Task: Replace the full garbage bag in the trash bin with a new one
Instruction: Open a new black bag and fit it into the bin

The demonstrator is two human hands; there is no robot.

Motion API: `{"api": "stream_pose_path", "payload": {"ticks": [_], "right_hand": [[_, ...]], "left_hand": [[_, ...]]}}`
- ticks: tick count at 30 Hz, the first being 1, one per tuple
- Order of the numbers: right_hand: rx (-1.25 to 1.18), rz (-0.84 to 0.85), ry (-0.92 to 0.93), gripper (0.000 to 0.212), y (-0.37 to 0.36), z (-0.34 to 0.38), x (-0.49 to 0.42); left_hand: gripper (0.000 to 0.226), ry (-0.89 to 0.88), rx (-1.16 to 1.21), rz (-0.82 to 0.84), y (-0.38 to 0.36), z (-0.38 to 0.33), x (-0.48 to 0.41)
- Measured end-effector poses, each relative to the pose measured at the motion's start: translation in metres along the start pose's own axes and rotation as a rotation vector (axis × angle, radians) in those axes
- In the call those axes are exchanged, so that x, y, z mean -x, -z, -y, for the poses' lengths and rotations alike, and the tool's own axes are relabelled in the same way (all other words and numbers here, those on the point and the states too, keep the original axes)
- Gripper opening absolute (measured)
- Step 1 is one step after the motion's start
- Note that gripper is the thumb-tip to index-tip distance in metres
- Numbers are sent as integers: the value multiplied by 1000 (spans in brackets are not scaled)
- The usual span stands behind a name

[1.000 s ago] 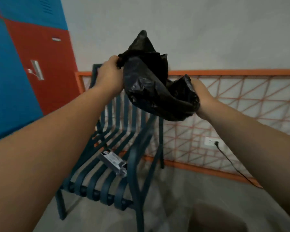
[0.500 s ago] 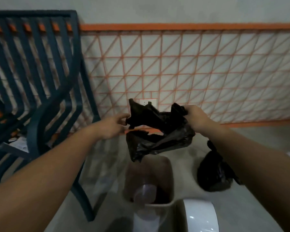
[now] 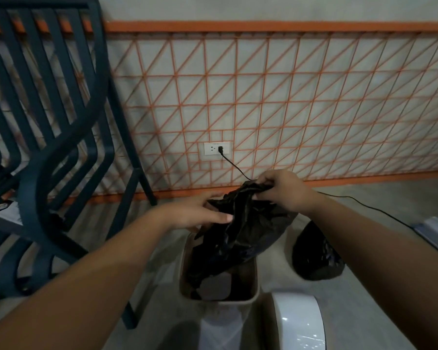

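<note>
A crumpled new black garbage bag (image 3: 240, 233) hangs over the open beige trash bin (image 3: 255, 279), its lower end dipping inside the bin's mouth. My right hand (image 3: 283, 192) pinches the bag's top edge from above. My left hand (image 3: 200, 213) touches the bag's left side with fingers spread along the plastic. The full, tied black garbage bag (image 3: 316, 253) sits on the floor to the right of the bin.
A dark teal slatted metal chair (image 3: 48, 147) stands close on the left. An orange lattice wall panel (image 3: 288, 102) is behind, with a socket (image 3: 216, 148) and a cable (image 3: 364, 200) running right along the floor. A white rounded lid (image 3: 296, 322) lies by the bin.
My view dropped from the chair and wall to the bin. Both hands lowered the bag from chest height, so its bottom now enters the bin.
</note>
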State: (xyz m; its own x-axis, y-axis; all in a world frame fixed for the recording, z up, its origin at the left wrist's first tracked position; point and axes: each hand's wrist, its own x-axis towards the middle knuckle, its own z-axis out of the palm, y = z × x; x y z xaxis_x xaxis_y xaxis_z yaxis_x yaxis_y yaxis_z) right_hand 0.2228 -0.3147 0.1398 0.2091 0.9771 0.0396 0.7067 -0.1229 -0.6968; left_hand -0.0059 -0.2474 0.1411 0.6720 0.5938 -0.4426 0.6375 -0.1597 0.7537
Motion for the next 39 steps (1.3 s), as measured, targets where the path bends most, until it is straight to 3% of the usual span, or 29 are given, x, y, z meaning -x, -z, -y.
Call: {"api": "stream_pose_path", "payload": {"ticks": [2, 7, 15, 17, 22, 24, 26, 29, 33, 36, 39], "right_hand": [[-88, 68, -14, 19, -7, 3, -1], [-168, 165, -32, 23, -18, 8, -4], [-37, 16, -26, 21, -2, -10, -2], [-39, -6, -43, 17, -2, -14, -2], [-6, -123, -57, 15, 1, -20, -3], [51, -160, -65, 12, 4, -25, -3], [40, -157, -89, 16, 5, -28, -3], [-194, -150, -171, 26, 1, -26, -4], [-284, -198, -188, 10, -5, -24, -6], [-205, -73, -130, 21, -2, -24, 1], [96, 139, -77, 24, -4, -25, 3]], "left_hand": [[70, -21, 2, -48, -11, 1, -5], [16, -109, -119, -342, -20, 9, -16], [4, -62, -156, -582, 17, 39, -10], [5, -51, -159, -595, 22, 44, -11], [40, -29, -168, -604, 31, 58, -8], [43, 23, -223, -586, 35, 66, -7], [43, 64, -219, -539, 35, 71, -6], [28, 49, -117, -478, 32, 72, -8], [13, 90, 3, -468, 27, 70, -11], [16, 107, -21, -435, 24, 74, -10], [17, 111, -128, -331, 18, 77, -9]]}}
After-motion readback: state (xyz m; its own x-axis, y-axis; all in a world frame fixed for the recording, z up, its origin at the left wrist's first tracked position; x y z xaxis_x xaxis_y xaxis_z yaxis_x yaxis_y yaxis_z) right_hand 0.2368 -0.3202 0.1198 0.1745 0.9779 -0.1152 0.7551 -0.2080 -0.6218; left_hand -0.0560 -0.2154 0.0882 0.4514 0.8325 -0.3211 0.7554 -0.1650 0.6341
